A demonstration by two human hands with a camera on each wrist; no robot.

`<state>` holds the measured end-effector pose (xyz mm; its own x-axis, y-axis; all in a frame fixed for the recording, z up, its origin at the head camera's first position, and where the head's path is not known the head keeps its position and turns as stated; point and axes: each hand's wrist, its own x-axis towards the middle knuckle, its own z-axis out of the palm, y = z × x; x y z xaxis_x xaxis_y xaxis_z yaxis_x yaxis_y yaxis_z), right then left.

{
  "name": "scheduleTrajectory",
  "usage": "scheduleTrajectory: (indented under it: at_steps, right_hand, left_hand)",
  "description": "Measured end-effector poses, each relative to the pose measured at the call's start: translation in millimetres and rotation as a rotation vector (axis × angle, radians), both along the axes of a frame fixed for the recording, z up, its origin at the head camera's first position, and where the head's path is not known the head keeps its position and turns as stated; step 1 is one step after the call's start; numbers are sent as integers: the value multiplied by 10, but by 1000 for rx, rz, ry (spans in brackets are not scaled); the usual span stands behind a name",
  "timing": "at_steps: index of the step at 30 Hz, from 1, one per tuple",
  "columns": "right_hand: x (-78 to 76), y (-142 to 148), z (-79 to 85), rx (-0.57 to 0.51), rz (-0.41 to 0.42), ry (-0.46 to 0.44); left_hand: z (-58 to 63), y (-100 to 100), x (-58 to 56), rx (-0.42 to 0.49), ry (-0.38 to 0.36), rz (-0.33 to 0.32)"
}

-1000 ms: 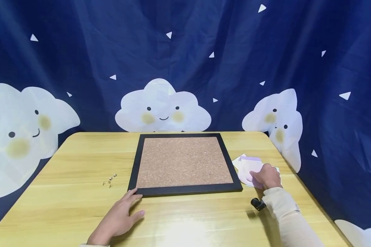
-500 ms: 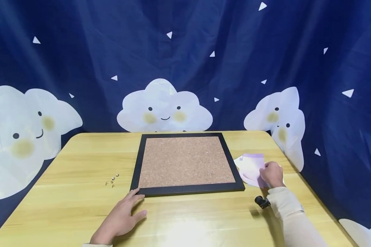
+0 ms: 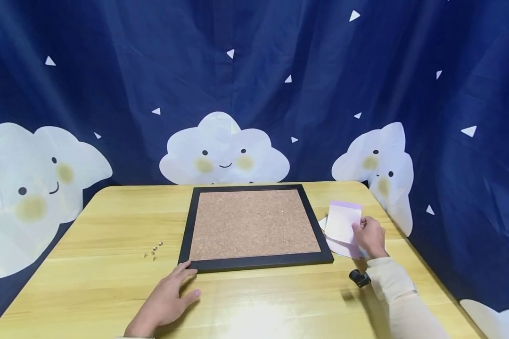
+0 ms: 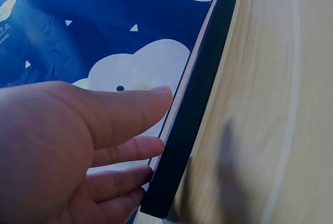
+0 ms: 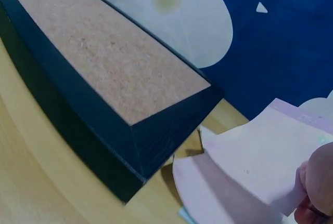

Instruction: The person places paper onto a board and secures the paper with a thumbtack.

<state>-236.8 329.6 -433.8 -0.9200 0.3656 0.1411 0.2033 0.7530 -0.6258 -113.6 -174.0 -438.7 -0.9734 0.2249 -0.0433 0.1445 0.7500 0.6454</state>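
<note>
A cork board (image 3: pixel 256 226) in a black frame lies flat on the table. At the frame's near left corner rests my left hand (image 3: pixel 165 299), fingers extended and touching the black edge, thumb apart; the left wrist view shows the same contact along the frame's side (image 4: pixel 195 104). Right of the board, my right hand (image 3: pixel 371 238) pinches the right edge of a pale pink sheet of paper (image 3: pixel 342 221) with a lilac top band. That sheet is raised above other papers (image 5: pixel 218 193), which it partly covers. In the right wrist view only part of the thumb and fingers shows.
Several push pins (image 3: pixel 154 249) lie on the wooden table (image 3: pixel 89 282) left of the board. A small black device (image 3: pixel 359 278) sits at my right wrist. Behind the table hangs a dark blue curtain (image 3: pixel 254 61) with cloud prints.
My right hand has lifted the pale pink sheet off the pile of papers, baring more of the paper underneath. My left hand has stayed at the frame's corner.
</note>
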Motion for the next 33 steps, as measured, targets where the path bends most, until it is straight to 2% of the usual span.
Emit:
scheduleTrajectory:
  at_steps: [9, 18, 33]
  right_hand:
    - [-30, -84, 124, -41, 15, 68]
    - [-13, -164, 175, -69, 42, 51]
    - [-14, -294, 85, -75, 91, 55]
  left_hand:
    - [-13, -3, 21, -16, 17, 1]
    - [6, 5, 24, -21, 30, -10]
    - [-9, 9, 46, -18, 50, -14]
